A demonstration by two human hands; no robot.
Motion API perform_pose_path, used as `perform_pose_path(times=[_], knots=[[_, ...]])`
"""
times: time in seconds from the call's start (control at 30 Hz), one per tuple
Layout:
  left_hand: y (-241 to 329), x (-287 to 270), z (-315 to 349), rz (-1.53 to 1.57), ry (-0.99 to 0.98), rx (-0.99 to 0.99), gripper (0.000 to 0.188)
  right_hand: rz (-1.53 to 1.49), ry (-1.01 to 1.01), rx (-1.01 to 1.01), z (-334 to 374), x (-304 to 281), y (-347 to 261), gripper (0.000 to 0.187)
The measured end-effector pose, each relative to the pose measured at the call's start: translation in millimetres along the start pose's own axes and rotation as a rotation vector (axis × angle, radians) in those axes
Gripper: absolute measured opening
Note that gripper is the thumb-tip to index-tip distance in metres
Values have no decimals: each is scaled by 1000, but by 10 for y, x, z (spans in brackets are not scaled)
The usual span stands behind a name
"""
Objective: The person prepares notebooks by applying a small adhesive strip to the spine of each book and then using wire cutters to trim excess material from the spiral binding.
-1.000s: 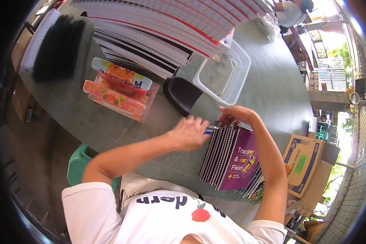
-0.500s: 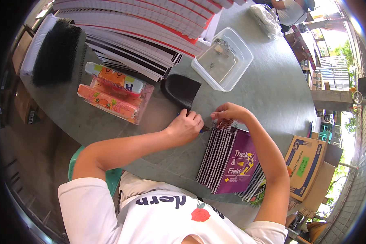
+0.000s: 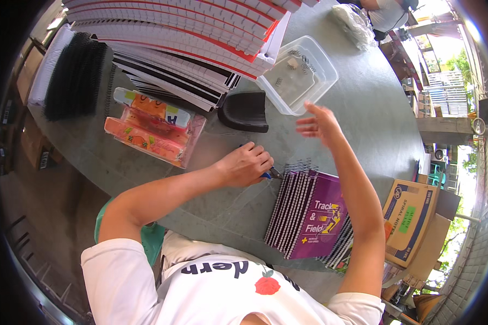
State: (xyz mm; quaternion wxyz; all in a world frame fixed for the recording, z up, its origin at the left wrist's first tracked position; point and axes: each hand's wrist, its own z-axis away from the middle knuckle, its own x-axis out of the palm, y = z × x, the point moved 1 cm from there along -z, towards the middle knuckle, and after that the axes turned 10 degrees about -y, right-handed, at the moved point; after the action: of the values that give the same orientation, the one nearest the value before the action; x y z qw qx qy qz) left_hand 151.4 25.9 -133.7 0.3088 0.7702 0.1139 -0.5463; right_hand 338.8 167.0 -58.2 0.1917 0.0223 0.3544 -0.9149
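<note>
My left hand is closed around blue-handled pliers, whose metal tip points right at the near stack's top corner. That stack of spiral notebooks has a purple cover on top, with wire coils along its left edge. Loose coil ends stick out past the stack's far edge. Above them my right hand is raised with its fingers apart, slightly blurred and holding nothing. Just beyond it stands a clear plastic tub with several short bits of coil inside.
A black scoop-shaped piece lies beyond my left hand. To its left is an orange-pink pencil case. Tall stacks of coilless notebooks and a bundle of black coils line the far left. Cardboard box stands at right; a plastic bag lies far.
My right hand has left the coil ends and moved up and right toward the tub, its fingers opening. The black piece has turned and settled flat. My left hand stays near the stack.
</note>
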Motion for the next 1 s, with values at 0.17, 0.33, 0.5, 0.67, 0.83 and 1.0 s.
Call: perform_pose_path(times=[0.17,0.33,0.5,0.67,0.83,1.0], knots=[[-36,-143,120,-104,71,-20,37,393,311,-254,-215,-464,-58,46],[-216,-427,9,-407,182,-317,29,407,353,-263,-383,-802,51,41],[-357,-345,-104,-300,104,-155,21,401,253,-488,-485,-744,111,48],[309,-910,328,136,-64,-129,35,402,77,-551,-335,-432,69,48],[283,-2226,1273,776,229,-371,43,405,-21,-236,-121,-306,183,39],[-100,-2172,2134,780,1366,-725,38,362,-184,-227,-93,-234,207,34]])
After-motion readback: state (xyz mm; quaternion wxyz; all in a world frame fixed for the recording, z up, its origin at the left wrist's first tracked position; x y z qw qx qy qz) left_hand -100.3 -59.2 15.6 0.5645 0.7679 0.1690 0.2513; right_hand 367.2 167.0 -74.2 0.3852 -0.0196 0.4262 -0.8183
